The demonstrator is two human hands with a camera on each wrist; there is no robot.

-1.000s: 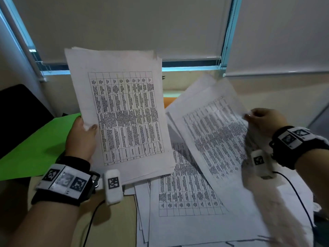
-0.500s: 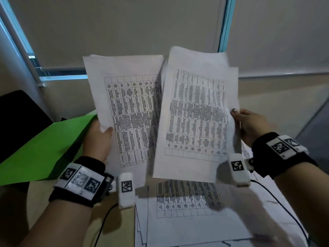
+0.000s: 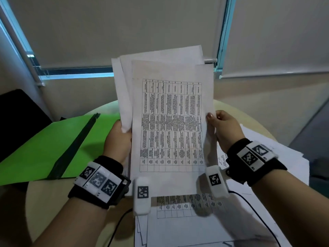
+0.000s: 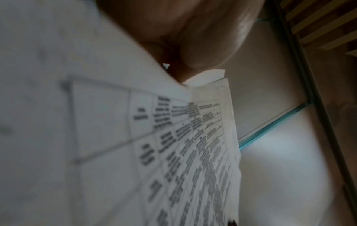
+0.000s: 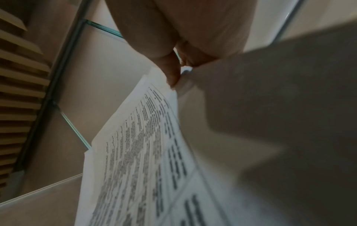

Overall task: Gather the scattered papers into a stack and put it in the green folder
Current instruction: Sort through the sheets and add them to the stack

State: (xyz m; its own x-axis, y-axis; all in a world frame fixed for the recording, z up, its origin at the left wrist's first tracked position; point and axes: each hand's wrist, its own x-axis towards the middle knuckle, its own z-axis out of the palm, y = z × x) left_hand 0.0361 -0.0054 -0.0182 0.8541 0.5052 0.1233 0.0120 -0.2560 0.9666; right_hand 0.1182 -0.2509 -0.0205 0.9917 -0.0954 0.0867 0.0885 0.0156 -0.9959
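Papers held upright above the table, green folder open to the left

The stack of papers [image 3: 170, 122] is white, printed with a black table of small text, and stands nearly upright with its sheets uneven, several edges fanning out at the top and left. The left hand [image 3: 116, 141] grips its left edge and the right hand [image 3: 225, 129] pinches its right edge. More printed sheets [image 3: 187, 223] lie loosely overlapped on the table below and to the right. The green folder [image 3: 44, 147] lies open and flat on the table's left side, with a dark strip running diagonally down its middle.
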